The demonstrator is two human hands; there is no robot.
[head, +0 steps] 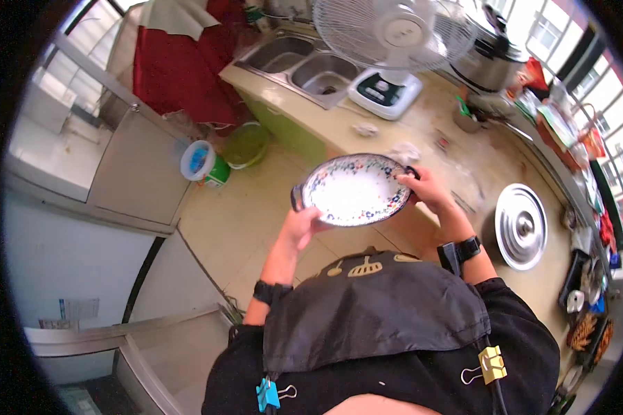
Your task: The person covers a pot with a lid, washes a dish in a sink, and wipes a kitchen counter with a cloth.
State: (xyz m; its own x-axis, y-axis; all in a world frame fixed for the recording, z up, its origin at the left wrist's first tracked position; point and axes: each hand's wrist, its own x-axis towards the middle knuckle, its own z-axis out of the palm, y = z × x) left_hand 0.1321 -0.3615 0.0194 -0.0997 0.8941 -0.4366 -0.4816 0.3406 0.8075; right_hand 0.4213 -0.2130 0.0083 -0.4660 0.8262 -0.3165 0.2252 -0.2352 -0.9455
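Observation:
An oval ceramic baking dish (355,189) with a floral pattern and a dark rim is held in front of my body, its inside facing up. My left hand (303,223) grips the near left end, by one dark handle. At the other end, my right hand (427,191) holds the dish by its second handle, thumb on the rim. Bright light washes out the middle of the dish, where I make out no contents. The dish is over the tiled floor (249,218), beside the counter's edge.
The counter (394,132) runs along the right, bearing a white electric fan (387,93), a lidded metal pot (522,225) and a large cooker (485,65). A double steel sink (324,78) lies at the back. A plastic bucket (207,166) and a green basin (246,148) stand on the floor.

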